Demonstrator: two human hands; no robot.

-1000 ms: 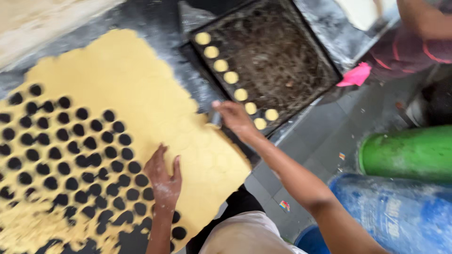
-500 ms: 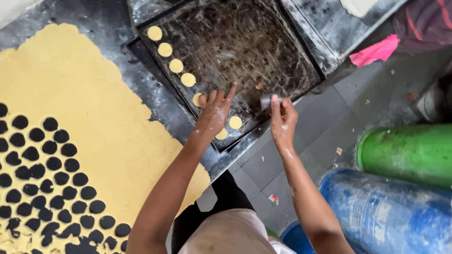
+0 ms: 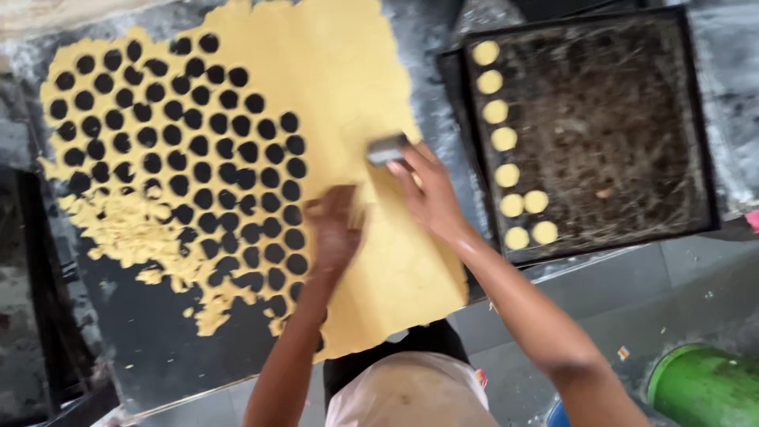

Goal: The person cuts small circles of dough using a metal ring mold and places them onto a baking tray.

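Note:
A wide sheet of yellow dough [image 3: 348,87] lies on the dark worktop, its left part full of round cut-out holes. My right hand [image 3: 427,194] grips a small round metal cutter [image 3: 387,149] and presses it on the uncut dough near the sheet's right side. My left hand [image 3: 334,229] rests flat on the dough beside it, fingers together, holding nothing. To the right stands a dark baking tray [image 3: 696,119] with several round dough discs [image 3: 496,111] lined up along its left edge.
Loose dough scraps [image 3: 134,233] lie at the sheet's lower left. A green drum [image 3: 704,387] stands on the grey floor at the lower right. A dark edge of another tray or frame [image 3: 39,316] runs down the far left.
Both hands have come back from the baking tray to the dough sheet. The view has swung left, so the dough fills the middle and the tray sits at the right.

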